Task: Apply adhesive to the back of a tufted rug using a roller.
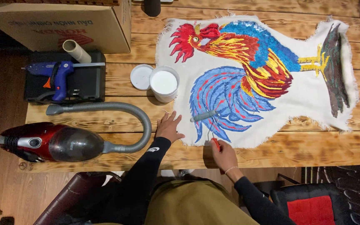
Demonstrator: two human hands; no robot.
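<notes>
— Where are the hands against the painted cloth?

— The left hand (169,127) lies flat, fingers spread, pressing the near left edge of the rooster cloth (255,79); it holds nothing. The right hand (223,154) is closed around the red handle of a small paint roller (207,121), whose grey sleeve rests on the blue tail feathers just beyond that hand.

— How does the cloth sit on the desk?

— It lies spread flat on the wooden desk (313,148), frayed all round. Its near edge runs close to the desk's front edge, with a bare strip of wood between. To the right of the right hand that strip is open; more bare wood shows beyond the cloth at the top.

— And on the left?

— More crowded. A red vacuum cleaner (46,143) sits at the near left corner, its grey hose (140,121) curving up near the left hand. Behind it a blue glue gun (59,73) lies on a black case (84,83), below a cardboard box (63,25).

— Any containers?

— A white tub (164,83) filled with white liquid stands touching the cloth's left edge, its lid (141,77) lying just beside it.
</notes>
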